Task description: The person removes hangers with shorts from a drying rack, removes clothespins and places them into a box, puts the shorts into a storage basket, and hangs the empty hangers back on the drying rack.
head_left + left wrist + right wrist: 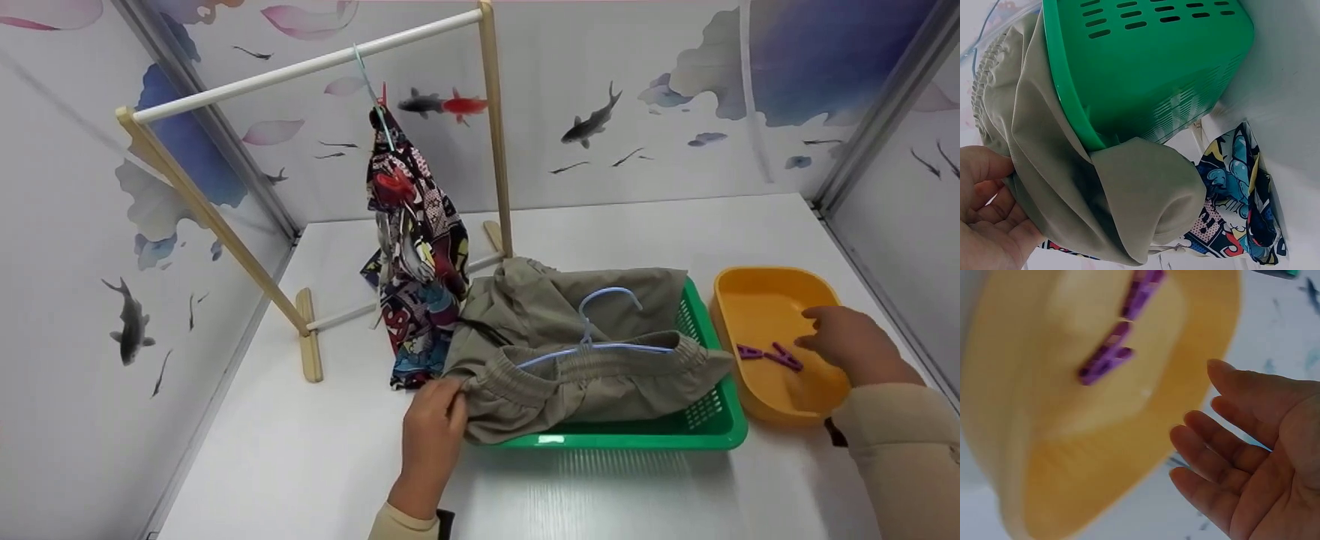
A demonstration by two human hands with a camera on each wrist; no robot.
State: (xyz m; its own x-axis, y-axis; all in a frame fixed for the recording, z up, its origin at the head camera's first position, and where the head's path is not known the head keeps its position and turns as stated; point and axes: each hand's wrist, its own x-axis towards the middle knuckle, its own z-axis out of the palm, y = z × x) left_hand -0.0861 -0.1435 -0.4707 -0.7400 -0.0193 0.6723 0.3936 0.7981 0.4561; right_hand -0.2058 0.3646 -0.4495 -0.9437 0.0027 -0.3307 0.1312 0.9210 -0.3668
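Head view shows a rack (307, 65) standing on the desk (315, 450), behind and to the left of the green basket (645, 441). A thin green hanger (365, 73) hooks on its white bar. A bright print cloth (420, 225) hangs there with a red clip (384, 94) at the top, and its low end is just left of the basket.

Next, at the basket's front left corner, the left hand (433, 427) pinches the edge of the gray-green pants (547, 315) between thumb and fingers. The pants lie in and over the basket, and some of the cloth flops over its left side. A blue hanger (586, 348) sits in the stretchy waist, above the basket, with its hook sticking up.

Just right of the basket is a yellow tub (765, 315). Two purple clips (784, 357) lie in it, on the side near the basket. Farthest right of the basket, the right hand (855, 345) is over the tub. Its fingers are loose and a bit bent, with nothing in them.
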